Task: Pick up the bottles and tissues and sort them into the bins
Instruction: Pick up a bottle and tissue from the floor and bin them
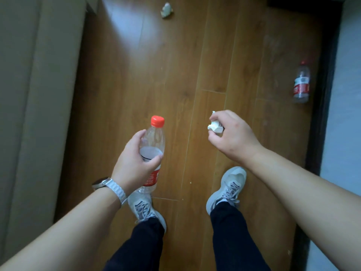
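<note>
Above wooden floor [175,75], left hand [134,163] grips red-labelled bottle [154,145]; right hand [232,133] fingers pinch tissue [214,127].

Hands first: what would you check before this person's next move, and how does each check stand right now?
1. Left hand holds the bottle firmly: ok.
2. Bottle's red cap on: ok.
3. Right hand grips the crumpled tissue: ok.
4. Bins located: cannot tell, none in view.
5. Floor cleared: not ok; a second bottle lies by the right wall and another tissue lies ahead.
</note>
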The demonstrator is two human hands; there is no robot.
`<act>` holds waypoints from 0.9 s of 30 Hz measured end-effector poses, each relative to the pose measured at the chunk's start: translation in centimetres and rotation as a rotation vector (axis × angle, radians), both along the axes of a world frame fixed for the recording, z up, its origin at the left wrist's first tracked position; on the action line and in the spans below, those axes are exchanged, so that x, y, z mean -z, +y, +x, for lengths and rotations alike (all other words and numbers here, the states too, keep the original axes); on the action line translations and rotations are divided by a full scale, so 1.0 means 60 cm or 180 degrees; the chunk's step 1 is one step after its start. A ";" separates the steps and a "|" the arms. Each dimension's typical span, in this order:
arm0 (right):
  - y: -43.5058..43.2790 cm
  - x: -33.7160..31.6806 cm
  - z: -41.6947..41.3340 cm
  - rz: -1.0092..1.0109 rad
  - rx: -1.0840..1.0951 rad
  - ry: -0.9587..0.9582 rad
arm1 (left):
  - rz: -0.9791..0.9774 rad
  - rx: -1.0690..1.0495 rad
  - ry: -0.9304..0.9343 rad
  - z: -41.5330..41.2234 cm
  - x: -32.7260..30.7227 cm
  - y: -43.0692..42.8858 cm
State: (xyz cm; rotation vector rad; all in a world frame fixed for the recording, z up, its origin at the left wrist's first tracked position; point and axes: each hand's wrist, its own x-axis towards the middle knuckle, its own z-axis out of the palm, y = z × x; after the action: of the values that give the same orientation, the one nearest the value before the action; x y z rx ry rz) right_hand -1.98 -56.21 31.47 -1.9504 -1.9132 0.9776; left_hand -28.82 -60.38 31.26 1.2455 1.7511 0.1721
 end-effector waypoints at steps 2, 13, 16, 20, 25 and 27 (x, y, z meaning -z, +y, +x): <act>0.001 -0.065 -0.028 0.0120 -0.0018 0.0027 | 0.0146 -0.0098 -0.0027 -0.024 -0.060 0.010; 0.001 -0.392 -0.189 0.0575 -0.0210 0.0376 | 0.0637 -0.0602 -0.0257 -0.177 -0.396 -0.012; 0.008 -0.459 -0.217 0.0695 -0.0388 0.0495 | 0.0695 -0.0609 -0.0147 -0.206 -0.468 -0.032; 0.028 -0.538 -0.236 0.0819 -0.0548 0.0663 | 0.0857 -0.0832 -0.0038 -0.213 -0.550 -0.047; 0.056 -0.625 -0.224 0.0882 -0.1021 0.0673 | 0.1085 -0.1251 0.0012 -0.177 -0.633 -0.057; 0.069 -0.656 -0.218 0.0921 -0.1224 0.0697 | 0.1178 -0.1400 0.0080 -0.156 -0.661 -0.065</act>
State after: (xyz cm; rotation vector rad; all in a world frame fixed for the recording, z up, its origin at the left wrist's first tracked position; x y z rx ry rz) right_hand -15.05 -52.09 70.83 -1.2913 -2.1968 0.8976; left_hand -38.19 -64.28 70.93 1.0953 2.0583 0.7674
